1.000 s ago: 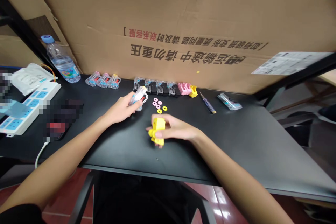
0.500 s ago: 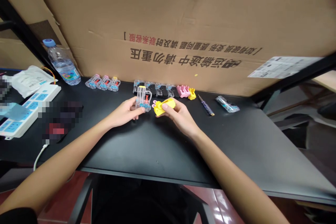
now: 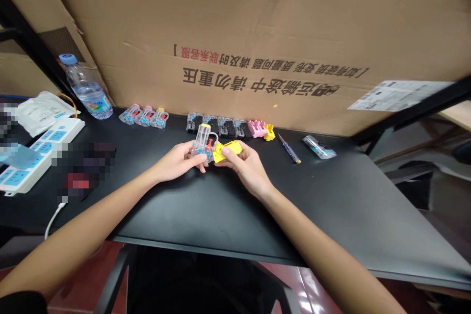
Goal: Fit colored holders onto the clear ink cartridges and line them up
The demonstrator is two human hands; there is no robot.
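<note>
My left hand (image 3: 186, 159) is closed around a clear plastic toy body (image 3: 202, 138) with a yellow cap, blue and red parts inside and a loop at its side. In my right hand (image 3: 247, 164) a yellow plastic casing (image 3: 231, 149) is pinched, thumb on top. Its left end meets or overlaps the right side of the clear body; I cannot tell whether they are joined. Both pieces are held above the black table (image 3: 206, 211). Fingers hide the lower parts of each.
Behind my hands stands a row of clear-and-black pieces (image 3: 222, 126), pink casings (image 3: 257, 128) and another yellow casing (image 3: 270, 132). Three similar clear toys (image 3: 144, 116) lie left. A screwdriver (image 3: 290, 149) and plastic packet (image 3: 318, 147) are right. Bottle (image 3: 90, 92) and power strip (image 3: 40, 154) stand left.
The two pieces have come together, the clear body moving slightly right and tilting, the yellow casing shifting slightly left. Both hands keep their hold.
</note>
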